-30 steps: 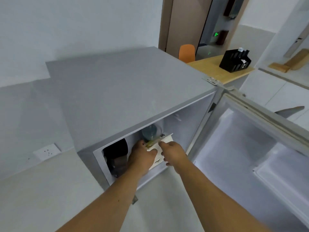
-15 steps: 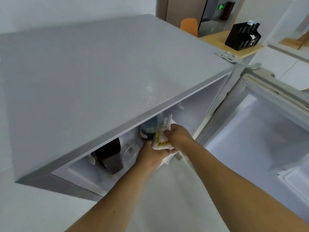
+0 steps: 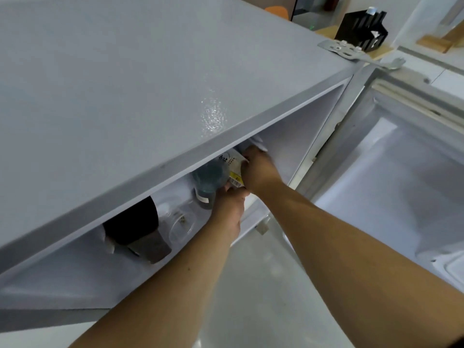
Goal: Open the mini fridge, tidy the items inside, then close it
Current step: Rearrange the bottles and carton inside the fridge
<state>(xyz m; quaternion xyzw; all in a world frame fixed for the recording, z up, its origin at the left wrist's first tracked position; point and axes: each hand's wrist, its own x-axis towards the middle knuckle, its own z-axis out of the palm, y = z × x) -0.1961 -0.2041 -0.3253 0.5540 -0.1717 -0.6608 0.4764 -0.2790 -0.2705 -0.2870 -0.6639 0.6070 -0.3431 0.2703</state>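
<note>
Inside the open mini fridge (image 3: 296, 136), both hands grasp a white packet (image 3: 234, 169) standing upright at the right end. The right hand (image 3: 258, 169) grips its upper edge, deeper in; the left hand (image 3: 229, 209) supports it below, beside a bluish bottle (image 3: 209, 179).

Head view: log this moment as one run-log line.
fridge door open | both hands, left hand, right hand, on white packet inside | bottle beside it

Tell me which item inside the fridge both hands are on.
The white packet with the yellow label, at the right of the compartment: left hand below it, right hand above. The bluish bottle, clear container and dark item sit leftward, ungripped.
</note>
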